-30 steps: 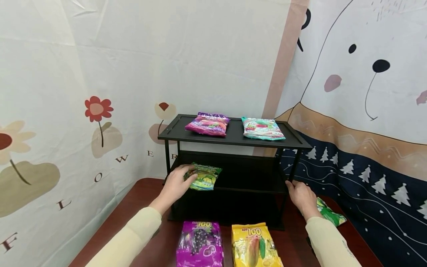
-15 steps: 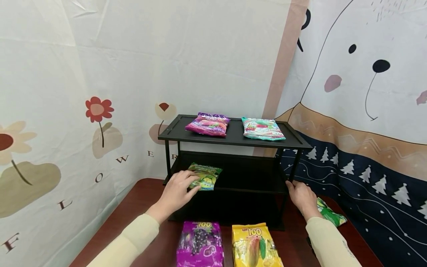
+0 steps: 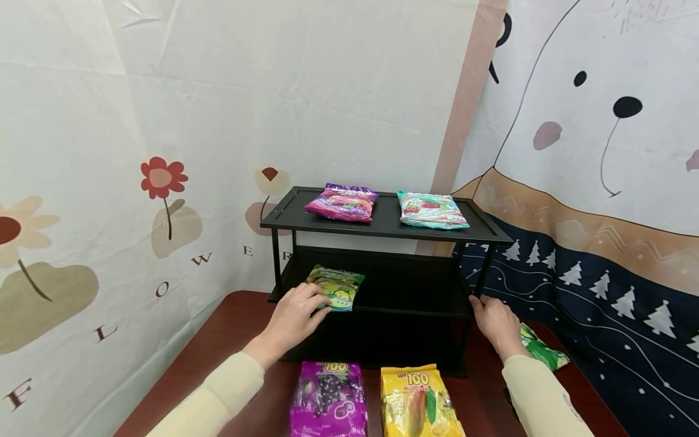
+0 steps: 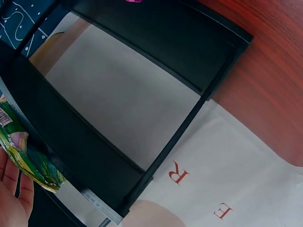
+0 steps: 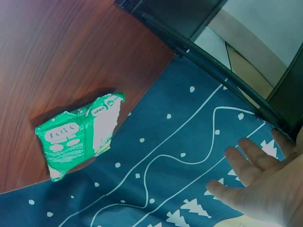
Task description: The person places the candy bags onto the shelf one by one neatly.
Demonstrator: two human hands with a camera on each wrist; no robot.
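A green candy bag [image 3: 341, 286] lies on the left of the middle shelf [image 3: 406, 291] of a black rack, close to the front edge. My left hand [image 3: 293, 317] is at the bag's lower left corner, fingers loosely bent over it; the left wrist view has fairly straight fingers beside the bag [image 4: 14, 142]. At the rack's right front post [image 3: 483, 270], my right hand [image 3: 497, 325] holds on by thumb and forefinger at middle-shelf height. The other fingers of the right hand [image 5: 265, 189] extend freely in the right wrist view.
On the top shelf [image 3: 385, 212] lie a purple candy bag [image 3: 344, 203] and a teal one [image 3: 431, 210]. A purple bag [image 3: 327, 403] and a yellow bag [image 3: 417, 403] are in front of the rack. Another green bag [image 5: 78, 135] lies right of it, near the table edge.
My left hand has drawn back slightly toward the front and down, uncovering more of the green bag, which stays in place. The right hand keeps its place at the post.
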